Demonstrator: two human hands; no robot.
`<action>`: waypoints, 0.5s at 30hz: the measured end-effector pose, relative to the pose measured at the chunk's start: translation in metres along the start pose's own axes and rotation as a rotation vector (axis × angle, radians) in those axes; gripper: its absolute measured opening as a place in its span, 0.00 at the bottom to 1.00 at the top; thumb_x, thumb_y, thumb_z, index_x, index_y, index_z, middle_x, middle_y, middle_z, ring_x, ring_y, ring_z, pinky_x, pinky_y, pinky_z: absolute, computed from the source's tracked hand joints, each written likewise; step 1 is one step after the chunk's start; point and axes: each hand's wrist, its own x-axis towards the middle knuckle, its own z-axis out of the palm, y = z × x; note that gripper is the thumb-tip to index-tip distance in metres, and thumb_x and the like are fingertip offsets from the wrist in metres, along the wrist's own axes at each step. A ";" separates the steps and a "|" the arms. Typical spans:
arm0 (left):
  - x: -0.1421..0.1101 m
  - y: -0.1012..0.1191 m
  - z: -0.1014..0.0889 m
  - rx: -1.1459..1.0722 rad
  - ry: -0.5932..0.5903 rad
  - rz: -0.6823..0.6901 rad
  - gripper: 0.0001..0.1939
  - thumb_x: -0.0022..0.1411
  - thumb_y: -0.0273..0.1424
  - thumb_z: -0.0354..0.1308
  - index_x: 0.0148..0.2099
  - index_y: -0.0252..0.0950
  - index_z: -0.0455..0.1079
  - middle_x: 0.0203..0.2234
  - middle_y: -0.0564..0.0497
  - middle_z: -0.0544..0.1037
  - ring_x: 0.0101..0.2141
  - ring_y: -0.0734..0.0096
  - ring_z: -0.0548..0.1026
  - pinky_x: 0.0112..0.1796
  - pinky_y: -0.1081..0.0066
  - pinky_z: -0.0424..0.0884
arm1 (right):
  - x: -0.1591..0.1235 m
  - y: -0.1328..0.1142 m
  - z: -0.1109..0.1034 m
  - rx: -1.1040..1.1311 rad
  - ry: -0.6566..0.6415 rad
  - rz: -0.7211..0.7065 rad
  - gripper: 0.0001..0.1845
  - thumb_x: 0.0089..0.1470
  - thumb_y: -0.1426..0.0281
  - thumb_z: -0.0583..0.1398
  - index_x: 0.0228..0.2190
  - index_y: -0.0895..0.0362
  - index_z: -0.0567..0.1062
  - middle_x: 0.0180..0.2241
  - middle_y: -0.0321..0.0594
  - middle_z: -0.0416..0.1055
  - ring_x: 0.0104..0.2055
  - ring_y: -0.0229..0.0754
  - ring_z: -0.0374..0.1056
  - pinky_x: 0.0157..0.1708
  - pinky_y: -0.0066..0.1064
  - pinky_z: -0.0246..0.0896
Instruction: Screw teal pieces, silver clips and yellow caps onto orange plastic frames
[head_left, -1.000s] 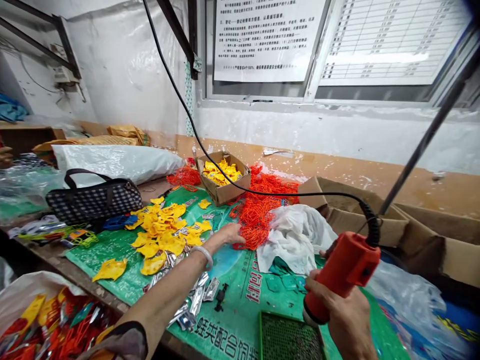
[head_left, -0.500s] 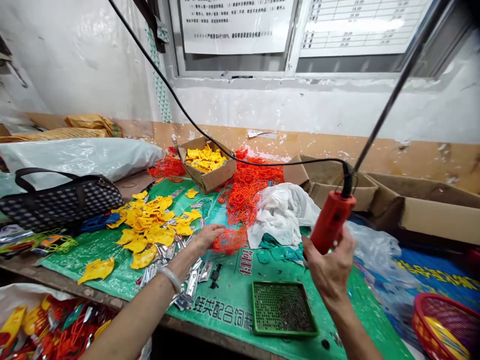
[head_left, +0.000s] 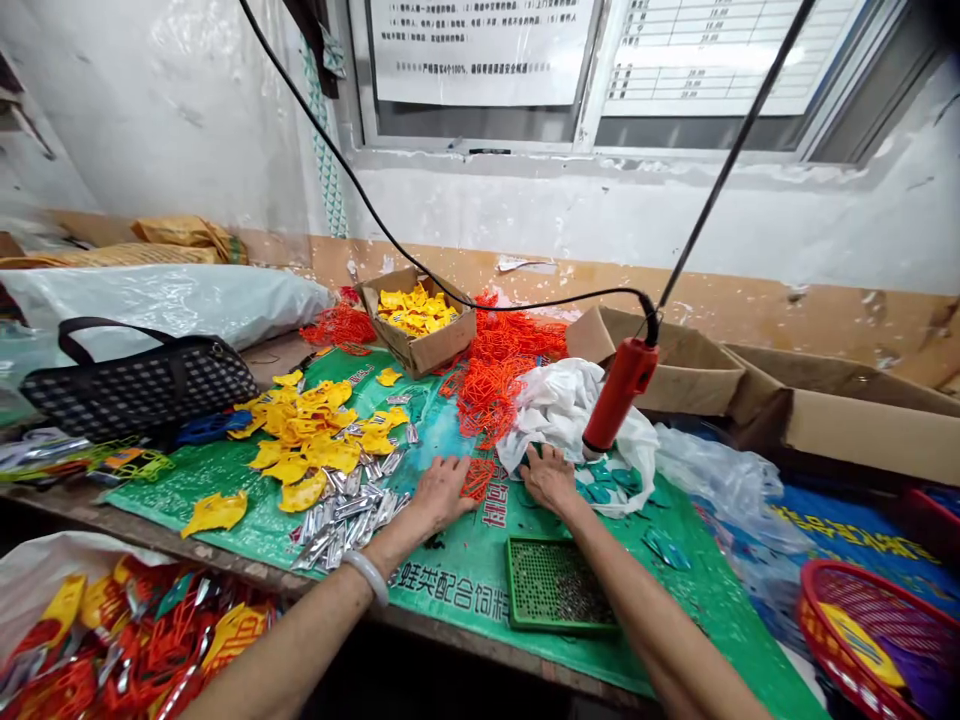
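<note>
My left hand (head_left: 442, 490) is low over the green sheet (head_left: 457, 550), thumb and fingers closed at the edge of a small orange plastic lattice piece (head_left: 478, 480). My right hand (head_left: 549, 478) reaches down with fingers spread at the edge of a white plastic bag (head_left: 555, 395) and some teal pieces; its fingertips are partly hidden. Beside it a red electric screwdriver (head_left: 621, 398) hangs from a black cable, held by neither hand. A green tray (head_left: 525, 628) of tiny dark parts, probably screws, lies just below my right hand, partly covered by my forearm.
Yellow plastic pieces (head_left: 315, 430) and silvery parts (head_left: 349, 520) are heaped at left. Behind are a cardboard box (head_left: 431, 352) of yellow pieces and an orange lattice pile (head_left: 487, 390). Open cardboard boxes (head_left: 862, 435) and a red basket (head_left: 814, 620) stand at right.
My right hand has let go of the screwdriver, which now hangs free, and has moved left and down to the bag. My left hand has shifted slightly right, with the orange piece lying lower.
</note>
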 end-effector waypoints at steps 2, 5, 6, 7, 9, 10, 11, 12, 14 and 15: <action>0.004 -0.006 0.000 -0.014 0.019 0.006 0.34 0.45 0.32 0.68 0.56 0.33 0.67 0.46 0.40 0.74 0.49 0.48 0.68 0.50 0.58 0.63 | -0.006 -0.005 0.001 0.010 -0.041 -0.020 0.18 0.59 0.63 0.58 0.49 0.58 0.70 0.50 0.45 0.68 0.50 0.48 0.67 0.48 0.47 0.65; 0.009 -0.016 -0.004 -0.057 0.075 0.006 0.38 0.43 0.33 0.69 0.57 0.32 0.65 0.45 0.42 0.71 0.48 0.51 0.68 0.49 0.60 0.65 | -0.016 -0.013 0.001 0.063 -0.073 -0.065 0.13 0.60 0.64 0.58 0.44 0.59 0.72 0.47 0.43 0.70 0.48 0.45 0.67 0.48 0.44 0.64; 0.010 -0.019 -0.005 -0.074 0.101 0.005 0.37 0.43 0.34 0.70 0.56 0.32 0.66 0.44 0.43 0.70 0.47 0.52 0.68 0.48 0.60 0.65 | -0.019 -0.016 0.000 0.089 -0.070 -0.070 0.12 0.60 0.65 0.57 0.42 0.59 0.73 0.45 0.43 0.70 0.48 0.45 0.67 0.48 0.44 0.64; 0.010 -0.020 -0.007 -0.090 0.129 0.005 0.36 0.42 0.34 0.70 0.55 0.32 0.67 0.43 0.44 0.70 0.46 0.53 0.68 0.47 0.60 0.66 | -0.021 -0.019 -0.001 0.119 -0.056 -0.069 0.10 0.61 0.67 0.56 0.41 0.59 0.73 0.45 0.44 0.70 0.48 0.46 0.67 0.48 0.44 0.63; 0.010 -0.022 -0.010 -0.123 0.193 0.011 0.32 0.42 0.34 0.70 0.51 0.33 0.68 0.40 0.46 0.68 0.44 0.54 0.68 0.46 0.60 0.67 | -0.025 -0.025 -0.002 0.196 -0.008 -0.061 0.11 0.60 0.70 0.55 0.42 0.59 0.73 0.46 0.48 0.69 0.51 0.51 0.64 0.49 0.45 0.60; 0.009 -0.021 -0.012 -0.140 0.229 0.014 0.31 0.41 0.34 0.70 0.50 0.34 0.68 0.40 0.47 0.68 0.45 0.54 0.67 0.47 0.59 0.66 | -0.027 -0.029 -0.003 0.244 0.023 -0.056 0.12 0.59 0.71 0.55 0.44 0.59 0.73 0.48 0.51 0.68 0.52 0.53 0.63 0.49 0.46 0.59; 0.008 -0.020 -0.014 -0.157 0.268 0.015 0.31 0.41 0.33 0.70 0.49 0.35 0.68 0.39 0.47 0.67 0.45 0.54 0.67 0.48 0.58 0.65 | -0.029 -0.032 -0.004 0.299 0.053 -0.052 0.14 0.57 0.71 0.56 0.46 0.59 0.72 0.50 0.53 0.66 0.54 0.55 0.61 0.50 0.47 0.58; 0.007 -0.018 -0.016 -0.174 0.308 0.014 0.30 0.40 0.32 0.70 0.48 0.36 0.68 0.39 0.48 0.67 0.46 0.53 0.66 0.49 0.56 0.64 | -0.030 -0.035 -0.005 0.361 0.081 -0.050 0.16 0.56 0.71 0.56 0.47 0.59 0.71 0.52 0.55 0.65 0.55 0.56 0.60 0.50 0.47 0.57; 0.004 -0.014 -0.022 -0.215 0.386 0.004 0.29 0.39 0.31 0.70 0.46 0.37 0.67 0.39 0.48 0.66 0.47 0.53 0.65 0.51 0.53 0.62 | -0.034 -0.040 -0.008 0.508 0.123 -0.052 0.17 0.56 0.71 0.56 0.47 0.59 0.71 0.52 0.55 0.65 0.54 0.56 0.60 0.51 0.47 0.56; 0.002 -0.012 -0.025 -0.242 0.421 -0.005 0.28 0.39 0.31 0.70 0.45 0.37 0.66 0.39 0.49 0.66 0.47 0.53 0.65 0.51 0.53 0.62 | -0.035 -0.042 -0.011 0.592 0.134 -0.059 0.15 0.55 0.72 0.55 0.45 0.59 0.72 0.50 0.54 0.66 0.53 0.55 0.61 0.51 0.46 0.56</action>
